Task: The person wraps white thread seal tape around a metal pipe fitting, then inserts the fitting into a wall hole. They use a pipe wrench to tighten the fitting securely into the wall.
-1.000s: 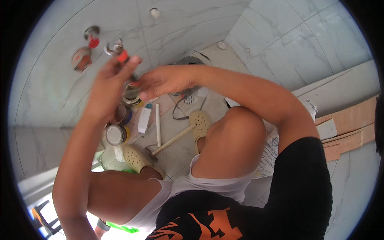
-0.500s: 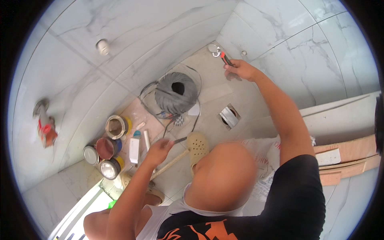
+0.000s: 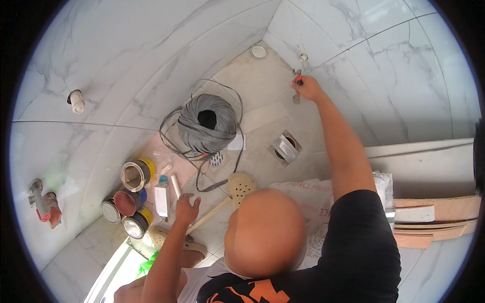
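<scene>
My right hand (image 3: 308,90) is closed around an adjustable wrench (image 3: 298,76) with a red and black handle. The wrench's metal jaws sit just below a small white pipe stub (image 3: 303,58) on the right wall. It is too small to tell whether they touch it. My left hand (image 3: 187,208) hangs over the floor with fingers apart and nothing visible in it. Close to it lie a white box (image 3: 161,199), a short white tube (image 3: 176,186) and a wooden stick (image 3: 209,215).
A big roll of grey strapping (image 3: 194,134) with loose loops lies ahead. Paint cans (image 3: 151,169) stand at left. A square floor opening (image 3: 278,157) with a metal piece is near my shoe (image 3: 242,189). Wooden boards (image 3: 434,202) lie right; a tap (image 3: 43,202) juts from the left wall.
My right hand has carried the wrench from over the round white cap in the corner toward the wall's pipe stub. A dark strip beside my left fingers no longer shows there. The view has shifted.
</scene>
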Available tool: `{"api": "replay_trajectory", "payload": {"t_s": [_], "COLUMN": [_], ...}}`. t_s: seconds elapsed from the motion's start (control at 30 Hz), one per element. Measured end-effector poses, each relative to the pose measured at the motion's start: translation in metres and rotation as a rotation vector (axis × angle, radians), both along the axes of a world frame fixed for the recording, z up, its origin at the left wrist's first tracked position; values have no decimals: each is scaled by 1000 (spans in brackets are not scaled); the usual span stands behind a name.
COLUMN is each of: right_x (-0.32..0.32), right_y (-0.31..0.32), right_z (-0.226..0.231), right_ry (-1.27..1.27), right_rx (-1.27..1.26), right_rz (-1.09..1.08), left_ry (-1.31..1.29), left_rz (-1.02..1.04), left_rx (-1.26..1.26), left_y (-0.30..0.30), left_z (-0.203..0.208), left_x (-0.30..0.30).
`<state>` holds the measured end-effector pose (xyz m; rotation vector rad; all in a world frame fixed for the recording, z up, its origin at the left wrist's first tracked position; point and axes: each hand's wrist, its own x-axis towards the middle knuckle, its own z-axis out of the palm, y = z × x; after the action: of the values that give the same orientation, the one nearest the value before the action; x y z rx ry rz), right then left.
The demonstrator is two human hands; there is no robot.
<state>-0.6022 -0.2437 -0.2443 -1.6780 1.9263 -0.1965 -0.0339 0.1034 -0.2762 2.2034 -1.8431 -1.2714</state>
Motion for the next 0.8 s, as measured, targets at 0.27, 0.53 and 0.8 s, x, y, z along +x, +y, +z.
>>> {"api": "replay_trajectory", "payload": {"t_s": [0.27,0.53,0.8], "right_x": [25,51,34], "right_y": [-3,50,85], "right_z": [50,-16,-40], "right_ry": [-932,-1085,-162], "right_rx": [-144,-168,-14], "right_rz": [-507,-759,-252], "left_ry": [207,243,-44], "left_rz": [173,249,2], "left_rx": [108,33,-294], "left_y": [-11,-6,-38], "left_z": [-5,4,31], "left_x": [-23,-14,-10]}}
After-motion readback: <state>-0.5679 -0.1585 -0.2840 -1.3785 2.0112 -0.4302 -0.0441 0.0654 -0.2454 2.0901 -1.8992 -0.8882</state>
